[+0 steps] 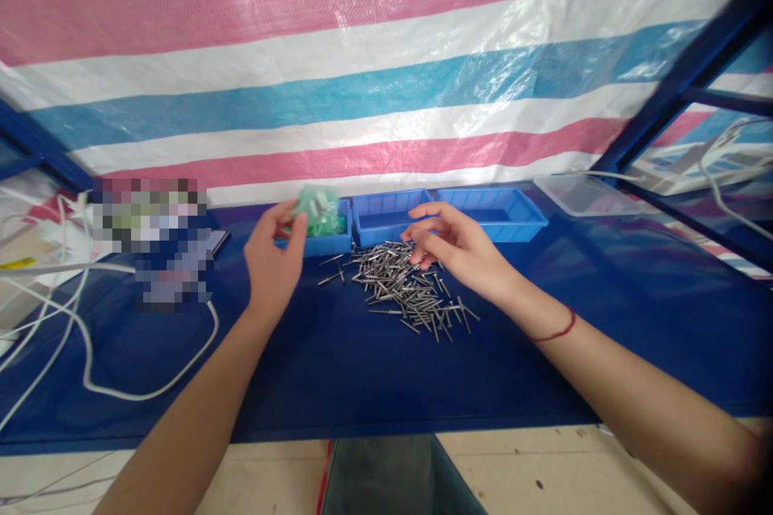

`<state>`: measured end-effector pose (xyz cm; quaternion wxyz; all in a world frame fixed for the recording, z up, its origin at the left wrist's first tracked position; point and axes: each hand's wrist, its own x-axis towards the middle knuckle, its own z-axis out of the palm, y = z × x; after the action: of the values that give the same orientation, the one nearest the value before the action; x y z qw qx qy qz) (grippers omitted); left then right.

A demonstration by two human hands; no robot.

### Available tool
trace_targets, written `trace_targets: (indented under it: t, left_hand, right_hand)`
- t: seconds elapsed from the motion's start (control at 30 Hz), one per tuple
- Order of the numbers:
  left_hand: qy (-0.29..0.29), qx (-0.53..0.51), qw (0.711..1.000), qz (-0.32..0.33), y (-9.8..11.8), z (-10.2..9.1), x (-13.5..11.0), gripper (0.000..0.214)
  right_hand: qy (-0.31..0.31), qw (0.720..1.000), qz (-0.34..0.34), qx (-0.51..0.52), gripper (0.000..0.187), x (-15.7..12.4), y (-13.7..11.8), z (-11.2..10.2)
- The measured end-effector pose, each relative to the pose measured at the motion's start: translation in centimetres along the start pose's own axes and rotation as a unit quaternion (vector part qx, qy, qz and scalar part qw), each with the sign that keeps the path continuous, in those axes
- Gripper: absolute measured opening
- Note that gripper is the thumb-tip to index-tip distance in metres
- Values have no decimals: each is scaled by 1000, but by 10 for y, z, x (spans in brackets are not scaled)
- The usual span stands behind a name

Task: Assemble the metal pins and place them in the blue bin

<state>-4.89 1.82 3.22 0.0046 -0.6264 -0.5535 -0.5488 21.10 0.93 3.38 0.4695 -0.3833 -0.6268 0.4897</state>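
My left hand is raised over the left blue bin, thumb and fingers closed on a clump of green see-through plastic pieces. Motion blurs the clump, so its exact kind is unclear. More green pieces lie in the bin beneath. Right of it, a heap of thin silvery rivets, some with visible heads, is spread on the dark blue tabletop. Just above the heap's right side hovers my right hand, its fingers loosely bent and apart, with nothing visible in them.
Two more blue bins, a middle one and a right one, line the back. A clear plastic lid or tray lies at the far right. White cables loop across the left side. Behind hangs a striped sheet.
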Motion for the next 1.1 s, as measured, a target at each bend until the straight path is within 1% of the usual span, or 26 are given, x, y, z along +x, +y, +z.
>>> trace_targets:
  t: [0.03, 0.07, 0.1, 0.13, 0.17, 0.2, 0.3, 0.33, 0.4, 0.47, 0.53, 0.6, 0.7, 0.83, 0.97, 1.03, 1.1]
  left_hand:
    - [40, 48, 998, 19, -6, -7, 8, 32]
    - [65, 92, 993, 36, -13, -14, 16, 32]
    - [80, 133, 986, 53, -19, -19, 22, 31]
    - [80, 163, 981, 68, -25, -23, 27, 30]
    - [65, 182, 978, 84, -30, -25, 31, 30]
    - [36, 192, 976, 97, -35, -26, 32, 29]
    - [-73, 183, 972, 129, -44, -19, 31, 27]
    - [-100, 174, 970, 138, -45, -15, 29, 26]
    - [-129, 161, 966, 154, -46, -8, 26, 25]
    - [-136, 166, 963, 161, -45, -4, 24, 29]
    - [-156, 185, 958, 155, -42, -3, 24, 39]
    - [-196, 207, 948, 141, -38, -3, 24, 45]
    - [-239, 233, 934, 124, -30, -6, 23, 40]
    - [-246, 245, 931, 109, -27, -6, 22, 37]
    - [-234, 257, 931, 108, -37, -2, 21, 40]
    - [-212, 264, 934, 113, -39, -1, 19, 42]
    - [-175, 265, 939, 131, -34, -1, 16, 44]
  right_hand:
    - [6, 1000, -4, -6, 36, 0, -1, -1]
    - [9, 1000, -7, -12, 35, 0, -2, -1]
    - [10, 1000, -11, -17, 34, 0, -3, -1]
    - [9, 1000, -14, -22, 34, 0, -3, -1]
    - [8, 1000, -17, -24, 34, 0, -3, -1]
    - [5, 1000, -18, -25, 33, 0, -2, -1]
    - [-1, 999, -22, -23, 33, 0, -1, -1]
    - [-1, 1000, -23, -22, 33, -1, 0, 0]
    - [-2, 999, -23, -22, 33, -1, 0, 0]
    - [-3, 999, -22, -25, 32, -1, 0, 0]
    - [-7, 999, -21, -31, 32, 0, 0, 0]
    - [-10, 999, -18, -34, 32, 0, 1, 0]
    - [-14, 999, -14, -34, 32, 0, 2, 0]
    - [-19, 999, -12, -35, 33, -1, 3, 1]
    - [-11, 998, -27, -60, 32, 2, 3, -3]
    - [1, 994, -44, -98, 29, 4, 0, -8]
    - [17, 985, -72, -158, 26, 4, -3, -14]
